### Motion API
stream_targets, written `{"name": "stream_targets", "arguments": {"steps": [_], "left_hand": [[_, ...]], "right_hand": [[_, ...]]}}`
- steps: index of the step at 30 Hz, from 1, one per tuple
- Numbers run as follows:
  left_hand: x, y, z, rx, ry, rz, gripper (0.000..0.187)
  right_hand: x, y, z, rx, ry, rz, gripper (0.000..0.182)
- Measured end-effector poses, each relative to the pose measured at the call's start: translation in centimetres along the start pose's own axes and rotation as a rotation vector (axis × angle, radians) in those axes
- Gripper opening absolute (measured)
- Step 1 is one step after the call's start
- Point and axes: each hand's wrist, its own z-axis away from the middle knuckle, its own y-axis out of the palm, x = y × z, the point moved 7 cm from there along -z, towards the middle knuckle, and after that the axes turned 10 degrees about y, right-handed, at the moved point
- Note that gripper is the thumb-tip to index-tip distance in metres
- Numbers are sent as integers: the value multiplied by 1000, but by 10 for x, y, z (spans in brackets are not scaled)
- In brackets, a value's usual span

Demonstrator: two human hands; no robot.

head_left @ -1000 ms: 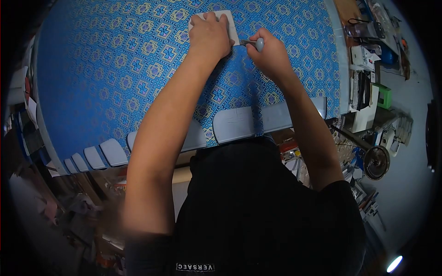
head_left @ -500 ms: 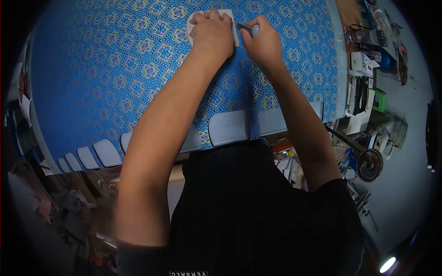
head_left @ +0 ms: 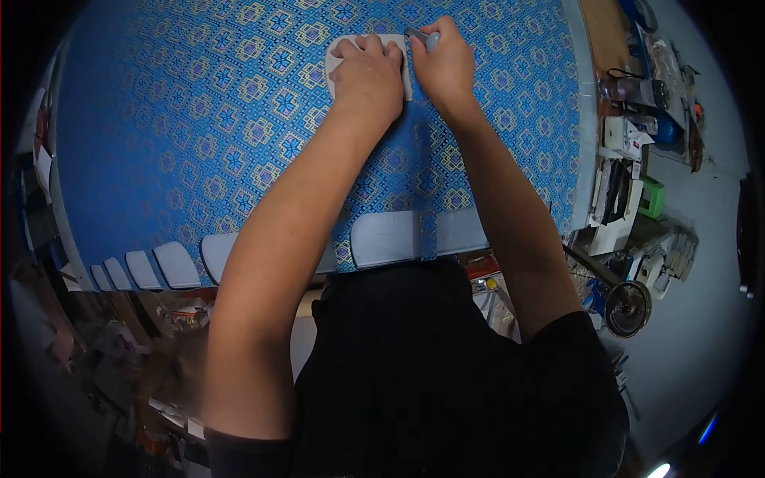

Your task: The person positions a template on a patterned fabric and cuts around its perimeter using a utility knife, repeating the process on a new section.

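My left hand [head_left: 368, 76] lies flat with its fingers spread on a pale template [head_left: 343, 46] with rounded corners, pressing it against blue patterned fabric [head_left: 263, 119]. In my right hand [head_left: 446, 68] is a grey-handled utility knife [head_left: 433, 41], the fist wrapped round it. Its tip is by the template's far right corner, touching or very close to the fabric. Along the near edge of the fabric, rounded cut-outs expose the grey table surface [head_left: 386, 239], with narrow fabric strips between them.
My body stands against the table's near edge. To the right are a cluttered shelf with a white box [head_left: 620, 135], a green stool [head_left: 652, 197] and a round metal disc [head_left: 628, 308] on a post. Assorted items lie below the table on the left.
The knife has moved away from me along the template's right edge to its far corner. My left hand stays on the template. The whole view has shifted slightly.
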Motion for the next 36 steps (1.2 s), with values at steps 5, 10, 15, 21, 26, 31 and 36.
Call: {"name": "stream_targets", "arguments": {"steps": [5, 10, 15, 21, 26, 31, 36], "left_hand": [[1, 8, 1, -26, -36, 33, 62], [-2, -3, 9, -47, -119, 77, 70], [-3, -5, 10, -74, -174, 141, 83], [-8, -6, 11, -90, -255, 100, 76], [-12, -13, 12, -51, -335, 136, 67], [-10, -16, 9, -30, -327, 143, 65], [-12, -17, 6, -38, -316, 65, 64]], "right_hand": [[-4, -1, -2, 12, -24, -13, 26], [-20, -7, -24, 316, -90, -62, 26], [-16, -6, -67, 677, -313, -72, 21], [6, 9, -91, 897, -629, 9, 18], [20, 20, -99, 1047, -569, 174, 19], [22, 32, -98, 1052, -756, 209, 21], [37, 28, -92, 1113, -787, 184, 22]]}}
